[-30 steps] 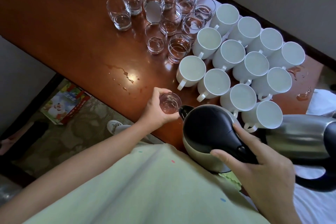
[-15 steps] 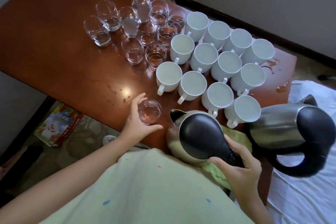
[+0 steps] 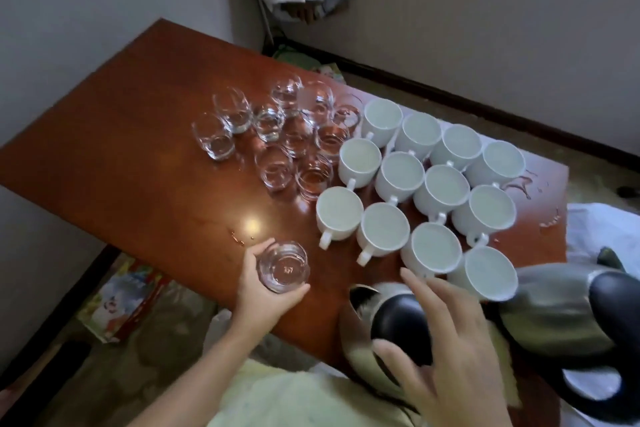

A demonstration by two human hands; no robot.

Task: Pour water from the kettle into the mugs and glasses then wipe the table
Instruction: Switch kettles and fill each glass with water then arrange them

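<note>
Head view: right hand (image 3: 446, 340) has released the kettle (image 3: 388, 326), fingers spread; left hand (image 3: 263, 288) still grips the glass (image 3: 284, 267) on the desk (image 3: 138, 156).

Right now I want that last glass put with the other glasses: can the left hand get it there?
Probably yes: the left hand already holds the glass, and bare table lies between it and the glasses.
</note>
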